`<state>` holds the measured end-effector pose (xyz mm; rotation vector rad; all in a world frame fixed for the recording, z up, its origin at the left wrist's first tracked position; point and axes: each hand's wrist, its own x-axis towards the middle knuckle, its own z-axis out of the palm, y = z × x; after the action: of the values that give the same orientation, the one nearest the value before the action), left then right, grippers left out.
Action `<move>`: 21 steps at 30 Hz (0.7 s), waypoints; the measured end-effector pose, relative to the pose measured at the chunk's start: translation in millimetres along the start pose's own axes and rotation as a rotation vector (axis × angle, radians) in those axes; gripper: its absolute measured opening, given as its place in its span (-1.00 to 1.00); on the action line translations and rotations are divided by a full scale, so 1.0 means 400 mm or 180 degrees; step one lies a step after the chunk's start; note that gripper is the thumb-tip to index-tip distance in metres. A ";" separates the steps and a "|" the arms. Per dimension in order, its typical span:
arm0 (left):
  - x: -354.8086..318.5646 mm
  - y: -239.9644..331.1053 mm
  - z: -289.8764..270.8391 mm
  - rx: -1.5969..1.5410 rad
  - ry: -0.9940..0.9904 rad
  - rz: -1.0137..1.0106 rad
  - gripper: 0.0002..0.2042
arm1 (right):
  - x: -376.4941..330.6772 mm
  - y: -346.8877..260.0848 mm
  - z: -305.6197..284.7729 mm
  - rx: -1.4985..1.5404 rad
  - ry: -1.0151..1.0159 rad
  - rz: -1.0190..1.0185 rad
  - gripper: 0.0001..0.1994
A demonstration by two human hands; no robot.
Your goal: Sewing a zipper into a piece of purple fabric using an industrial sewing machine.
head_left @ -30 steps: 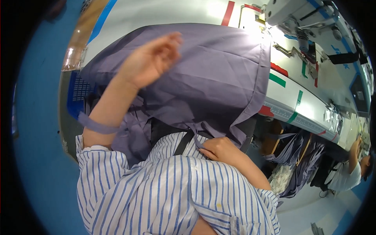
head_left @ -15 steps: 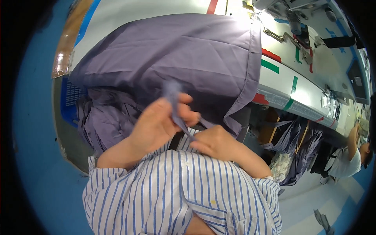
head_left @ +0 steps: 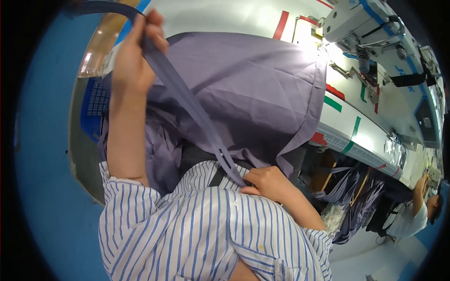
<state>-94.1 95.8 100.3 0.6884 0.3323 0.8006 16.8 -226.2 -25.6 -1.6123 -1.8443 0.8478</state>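
Between my hands a long grey-purple fabric strip [head_left: 185,96] is pulled out on a slant. It has a line down its middle and a small slit near its lower end. My left hand [head_left: 133,61], raised at the upper left and slightly blurred, grips the strip, whose loose end trails past it to the left. Close to my striped shirt, my right hand [head_left: 268,183] pinches the lower end. Behind the strip, a large purple cloth [head_left: 253,79] is spread over the white table and hangs off its near edge, with a stitched hem at its right side.
A sewing machine [head_left: 370,28] with its lamp lit stands at the back right. At the left, a blue plastic basket [head_left: 96,105] sits beside bunched purple cloth [head_left: 161,157]. More cloth hangs at the right [head_left: 361,206], near a person in a white shirt [head_left: 412,215].
My left hand has swung up and left with the strip, drawing it out long. My right hand has moved slightly right and down, holding its end. The view has shifted a little.
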 end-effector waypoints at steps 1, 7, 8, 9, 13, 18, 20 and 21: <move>-0.016 -0.038 0.015 0.0357 -0.0258 -0.0267 -0.71 | 0.003 -0.005 -0.035 0.0266 0.0204 -0.0083 -0.69; -0.148 -0.305 0.063 0.0511 -0.1055 -0.2327 -0.62 | 0.106 0.034 -0.262 -0.1080 0.2845 -0.0812 -0.59; -0.156 -0.325 0.072 0.0564 -0.1084 -0.2450 -0.62 | 0.124 0.046 -0.284 -0.1143 0.2851 -0.0805 -0.58; -0.159 -0.337 0.083 0.0477 -0.1220 -0.2481 -0.61 | 0.136 0.055 -0.298 -0.1230 0.2725 -0.0700 -0.57; -0.148 -0.344 0.137 0.0749 -0.1348 -0.2647 -0.62 | 0.127 0.084 -0.328 -0.1460 0.2303 -0.0795 -0.58; -0.060 -0.368 0.166 0.2720 -0.2394 -0.1204 -0.68 | 0.083 0.131 -0.379 -0.1816 0.2564 -0.0755 -0.62; 0.022 -0.400 0.161 0.4090 -0.2785 0.0959 -0.58 | 0.071 0.156 -0.408 -0.1896 0.2951 -0.0639 -0.63; 0.070 -0.421 0.157 0.4057 -0.2771 0.0976 -0.58 | 0.066 0.169 -0.422 -0.1940 0.2863 -0.0597 -0.63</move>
<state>48.4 5.8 32.2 2.2267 -0.1223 0.4186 183.5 -176.4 33.8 -1.6919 -1.5638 -0.5368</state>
